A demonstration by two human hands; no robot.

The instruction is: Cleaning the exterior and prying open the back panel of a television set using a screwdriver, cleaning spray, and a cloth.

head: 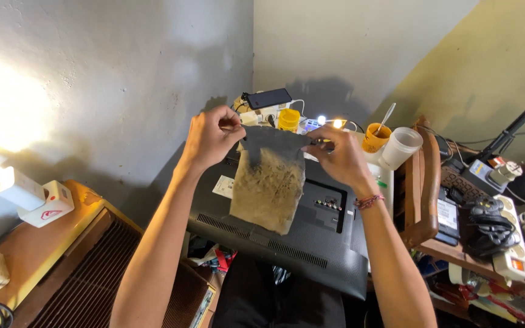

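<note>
My left hand (211,136) and my right hand (340,159) hold up a thin sheet (270,185) by its two top corners. The sheet is dark grey along the top and covered in tan, dusty grime below, and it hangs down between my hands. Under it lies a black flat-screen monitor (287,234) face down, its vented back panel and port recess showing. A red and white string bracelet circles my right wrist.
A yellow jar (288,119), a phone (268,98), small lit bulbs, an orange cup with a spoon (376,137) and a white plastic cup (401,147) stand behind. A wooden chair (428,182), power strips and cables are at right. A lamp (19,189) glows on a wooden cabinet at left.
</note>
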